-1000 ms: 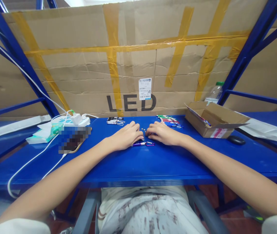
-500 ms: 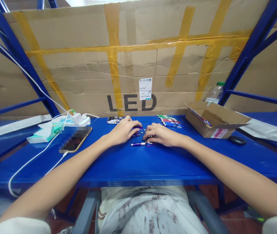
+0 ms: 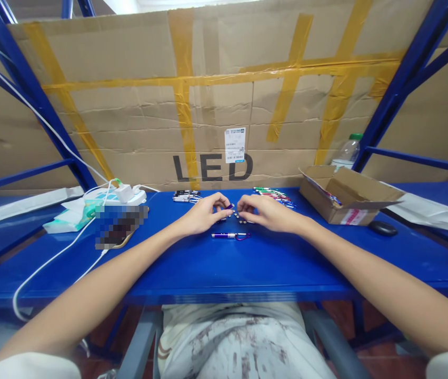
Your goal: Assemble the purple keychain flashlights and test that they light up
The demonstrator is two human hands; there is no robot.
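My left hand (image 3: 207,215) is closed around a small purple metal tube (image 3: 230,207), much of it behind the fingers. Just to the right, my right hand (image 3: 264,211) has its fingertips pinched together near the tube's end; whatever they hold is too small to make out. Small shiny round pieces, which look like button cells (image 3: 242,221), lie on the table under the right fingers. A purple penlight (image 3: 224,236) with a loop or clip at its right end lies in front of both hands. Something dark shows partly beneath the left hand.
Black and silver penlights (image 3: 186,196) lie behind my left hand, colored ones (image 3: 275,196) behind my right. An open cardboard box (image 3: 350,202), a black mouse (image 3: 382,228) and a bottle (image 3: 350,150) are at right. A phone (image 3: 123,229), cables and power strip (image 3: 131,196) are at left.
My left hand has lifted the purple tube and turned toward the middle. My right hand has risen from the small round pieces and come closer to it. The penlight in front stays put.
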